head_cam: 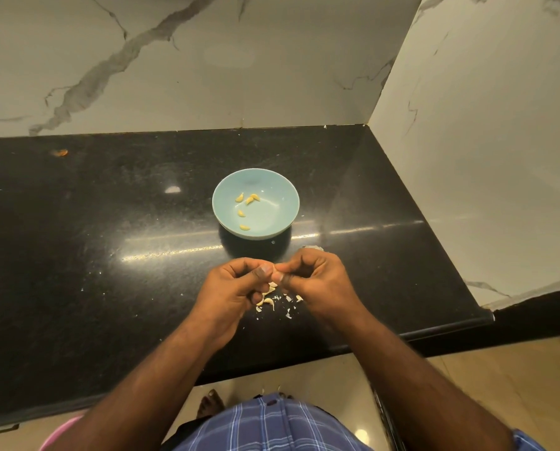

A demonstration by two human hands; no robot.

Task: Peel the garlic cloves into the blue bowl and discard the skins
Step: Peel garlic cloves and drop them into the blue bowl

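Both hands [277,281] pinch one small garlic clove [274,270] between curled fingers – light, slippery, papery-skinned – best nipped at its tip above the table [109,255]

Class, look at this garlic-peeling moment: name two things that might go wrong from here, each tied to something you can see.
1. The hands, left hand and right hand, work short of the blue bowl, so a freed clove might drop among the skins.
2. Those skins lie near the counter edge; some may fall to the floor.
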